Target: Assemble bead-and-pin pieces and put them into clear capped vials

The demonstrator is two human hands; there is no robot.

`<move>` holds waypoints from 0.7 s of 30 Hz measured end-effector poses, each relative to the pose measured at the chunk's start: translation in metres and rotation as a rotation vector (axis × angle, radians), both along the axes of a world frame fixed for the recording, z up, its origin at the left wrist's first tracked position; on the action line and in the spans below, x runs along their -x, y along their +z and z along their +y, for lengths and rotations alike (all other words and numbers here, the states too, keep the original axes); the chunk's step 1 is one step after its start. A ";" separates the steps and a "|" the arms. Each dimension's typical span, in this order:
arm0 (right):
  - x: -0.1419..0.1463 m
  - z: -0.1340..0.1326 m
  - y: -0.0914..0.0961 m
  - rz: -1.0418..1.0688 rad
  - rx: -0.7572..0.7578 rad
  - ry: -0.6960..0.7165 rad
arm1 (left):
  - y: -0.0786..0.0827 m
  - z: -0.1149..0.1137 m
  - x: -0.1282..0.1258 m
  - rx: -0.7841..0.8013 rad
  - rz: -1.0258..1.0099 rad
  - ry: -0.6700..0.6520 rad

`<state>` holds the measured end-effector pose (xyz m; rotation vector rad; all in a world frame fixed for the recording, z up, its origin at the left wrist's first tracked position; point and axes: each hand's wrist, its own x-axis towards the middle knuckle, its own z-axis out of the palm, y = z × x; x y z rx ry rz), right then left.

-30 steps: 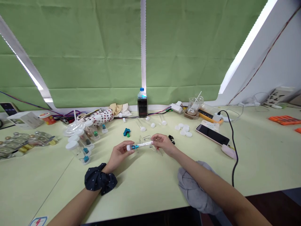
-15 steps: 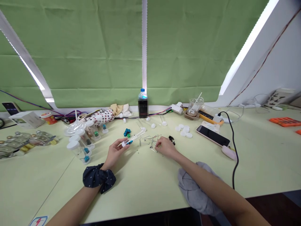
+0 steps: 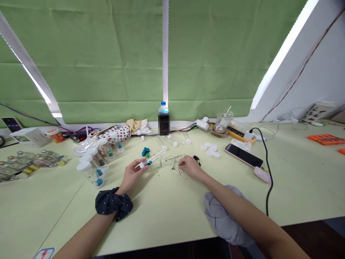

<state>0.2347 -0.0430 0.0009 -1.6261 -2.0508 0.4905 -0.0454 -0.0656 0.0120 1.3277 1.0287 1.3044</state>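
Observation:
My left hand [image 3: 134, 172] is closed on a clear plastic tube [image 3: 157, 155]. The tube tilts up to the right, with a white cap [image 3: 141, 165] at its lower end and blue beads [image 3: 148, 163] near that end. Over a loose pile of thin bent metal rods [image 3: 176, 169] is my right hand [image 3: 191, 167], fingertips pinched together; what they grip is hidden. Small black pieces [image 3: 196, 158] lie just behind that hand. Beyond the tube sit blue balls [image 3: 146, 150] and a green one [image 3: 147, 155].
Several clear jars with white lids [image 3: 85, 169] stand on the left. White caps [image 3: 210, 149], a phone [image 3: 244, 155] and a black cable [image 3: 269, 172] lie to the right. A bottle [image 3: 163, 108] stands at the back; grey cloth [image 3: 226, 217] lies under my right forearm.
My right hand has shifted very slightly up and right at the rod pile. My left hand and the tube stay in place.

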 end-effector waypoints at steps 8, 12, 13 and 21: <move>0.003 0.001 0.000 -0.085 0.033 0.017 | 0.001 -0.001 -0.002 0.029 -0.009 0.008; 0.005 0.003 -0.002 -0.216 0.009 0.099 | 0.003 -0.002 -0.004 0.038 -0.010 0.025; 0.006 0.003 -0.002 -0.259 -0.007 0.122 | 0.003 -0.002 -0.004 0.040 -0.010 0.023; 0.013 -0.008 0.004 -0.599 -0.136 0.186 | 0.002 -0.002 -0.003 0.046 -0.005 0.008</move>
